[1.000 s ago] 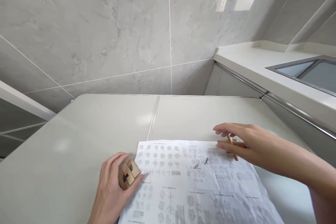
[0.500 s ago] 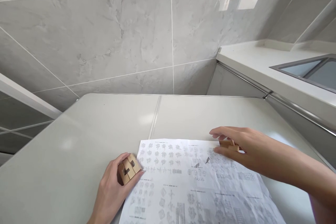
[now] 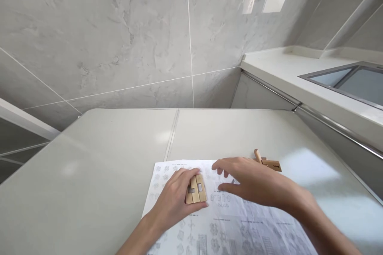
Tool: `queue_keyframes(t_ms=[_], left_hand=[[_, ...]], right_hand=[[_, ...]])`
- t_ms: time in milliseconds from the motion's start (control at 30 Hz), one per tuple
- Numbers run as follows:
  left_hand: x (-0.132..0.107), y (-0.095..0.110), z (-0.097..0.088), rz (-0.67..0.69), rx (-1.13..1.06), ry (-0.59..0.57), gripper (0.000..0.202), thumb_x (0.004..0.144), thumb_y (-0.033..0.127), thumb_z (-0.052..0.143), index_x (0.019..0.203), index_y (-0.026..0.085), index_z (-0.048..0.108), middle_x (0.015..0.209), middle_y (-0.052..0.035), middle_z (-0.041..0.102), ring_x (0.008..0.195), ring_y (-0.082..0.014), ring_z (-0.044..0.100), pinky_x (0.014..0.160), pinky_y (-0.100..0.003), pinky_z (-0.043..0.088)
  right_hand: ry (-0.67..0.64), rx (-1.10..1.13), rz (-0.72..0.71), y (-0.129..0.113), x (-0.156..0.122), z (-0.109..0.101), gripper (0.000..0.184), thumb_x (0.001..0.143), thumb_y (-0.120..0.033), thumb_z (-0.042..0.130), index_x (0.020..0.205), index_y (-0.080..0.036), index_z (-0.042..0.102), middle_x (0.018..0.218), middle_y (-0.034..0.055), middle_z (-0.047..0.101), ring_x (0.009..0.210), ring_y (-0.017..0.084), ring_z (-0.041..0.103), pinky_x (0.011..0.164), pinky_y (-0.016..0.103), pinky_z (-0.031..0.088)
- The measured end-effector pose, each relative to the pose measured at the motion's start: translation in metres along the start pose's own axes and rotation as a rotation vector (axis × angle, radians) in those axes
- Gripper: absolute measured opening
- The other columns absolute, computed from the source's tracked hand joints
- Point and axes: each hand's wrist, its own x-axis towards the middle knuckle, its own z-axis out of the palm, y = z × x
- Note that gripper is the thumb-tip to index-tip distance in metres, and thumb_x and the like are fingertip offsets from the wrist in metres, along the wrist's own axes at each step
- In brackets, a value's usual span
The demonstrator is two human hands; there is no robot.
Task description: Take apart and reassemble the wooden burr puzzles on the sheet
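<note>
Between the thumb and fingers of my left hand is a light wooden burr puzzle piece assembly, made of notched bars lying side by side with gaps in its face. It is held above the printed instruction sheet, which shows rows of small puzzle drawings. My right hand hovers over the sheet to the right of the assembly, thumb and fingers apart, with nothing visible between them. Beyond that hand, loose wooden puzzle pieces lie on the table near the sheet's upper right edge, partly hidden by the hand.
The pale table has a seam running away from me. Behind it stands a grey tiled wall. To the right is a white counter with a metal-framed recess.
My left hand has carried the wooden assembly rightward over the sheet. My right hand has let go of the wooden pieces at the upper right and moved left towards the assembly.
</note>
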Motion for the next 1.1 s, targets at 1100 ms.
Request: queue_keyframes(t_ms=[1100], left_hand=[[-0.004,-0.009,-0.021,-0.267,-0.437,0.181,0.064,0.079,0.036,0.093,0.135,0.033,0.063,0.104,-0.0004,0.070,0.102,-0.0248,0.068,0.097,-0.037,0.053]], right_hand=[[0.134,0.269,-0.009,-0.028,0.035,0.035,0.038,0.094,-0.045,0.076,0.081,-0.026,0.047,0.070,-0.0072,0.049,0.061,0.015,0.038,0.055,0.029,0.028]])
